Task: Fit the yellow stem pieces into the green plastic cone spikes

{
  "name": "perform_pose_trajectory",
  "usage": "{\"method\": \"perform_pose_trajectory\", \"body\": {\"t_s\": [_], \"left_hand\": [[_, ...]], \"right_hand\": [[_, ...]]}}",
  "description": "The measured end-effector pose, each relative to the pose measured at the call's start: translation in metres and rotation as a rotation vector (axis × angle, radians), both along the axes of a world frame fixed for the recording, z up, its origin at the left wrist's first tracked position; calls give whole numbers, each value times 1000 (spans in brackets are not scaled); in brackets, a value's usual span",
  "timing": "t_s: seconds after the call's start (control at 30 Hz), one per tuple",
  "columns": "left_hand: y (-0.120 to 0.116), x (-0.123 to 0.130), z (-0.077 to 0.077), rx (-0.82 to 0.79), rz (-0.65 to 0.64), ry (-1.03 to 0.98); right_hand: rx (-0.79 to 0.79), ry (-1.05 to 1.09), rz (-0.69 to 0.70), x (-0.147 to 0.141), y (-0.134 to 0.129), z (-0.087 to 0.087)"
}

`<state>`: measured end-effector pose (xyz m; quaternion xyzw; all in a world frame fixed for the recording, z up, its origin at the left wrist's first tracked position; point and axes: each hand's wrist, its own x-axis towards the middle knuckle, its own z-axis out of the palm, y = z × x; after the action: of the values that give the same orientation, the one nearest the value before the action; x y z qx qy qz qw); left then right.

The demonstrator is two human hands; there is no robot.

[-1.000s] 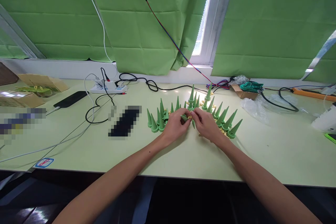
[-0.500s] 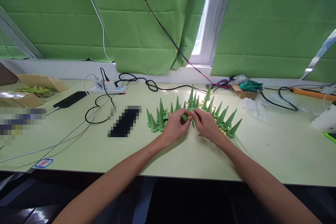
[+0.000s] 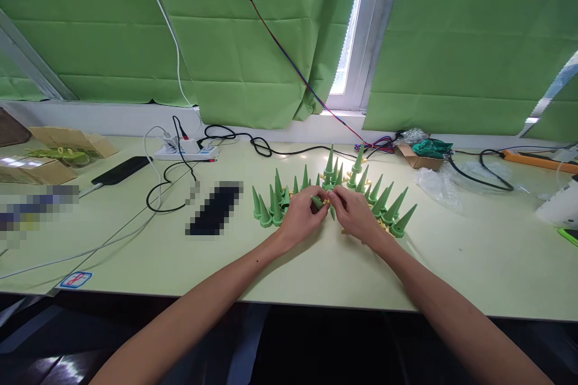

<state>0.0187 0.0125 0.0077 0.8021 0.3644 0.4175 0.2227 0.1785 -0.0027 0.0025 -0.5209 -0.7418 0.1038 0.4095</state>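
Toward the near edge of the pale table [image 3: 325, 280], at the person's left, I saw a small blue-bordered label [image 3: 76, 280] with a red mark. Beyond it, the two bare hands met low over the tabletop. The left hand [image 3: 301, 215] had its fingers curled around a tilted green cone [image 3: 316, 201], gripping it between thumb and fingers. The right hand [image 3: 354, 210] had its fingertips bent in close beside a small yellow piece [image 3: 326, 201] at the cone's end; whether they were grasping it, I couldn't tell.

Other green cones [image 3: 265, 214] stood upright or leaned on both sides of the hands and behind them, with yellow pieces [image 3: 386, 227] lying among those on the right. Well apart to the left lay a dark, pixelated object [image 3: 214, 209], and past it a black flat device [image 3: 121, 171]. Farther back were a white power strip [image 3: 187, 154], a black cable [image 3: 289, 151], and an open box [image 3: 419, 160] holding a green bag [image 3: 432, 148]. Green curtains [image 3: 244, 48] hung behind everything.
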Motion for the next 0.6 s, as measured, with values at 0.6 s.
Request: {"method": "perform_pose_trajectory", "body": {"t_s": [0.6], "left_hand": [[0,0,-1,6,-2,10]], "right_hand": [[14,-15,-1,1,2,-3]]}}
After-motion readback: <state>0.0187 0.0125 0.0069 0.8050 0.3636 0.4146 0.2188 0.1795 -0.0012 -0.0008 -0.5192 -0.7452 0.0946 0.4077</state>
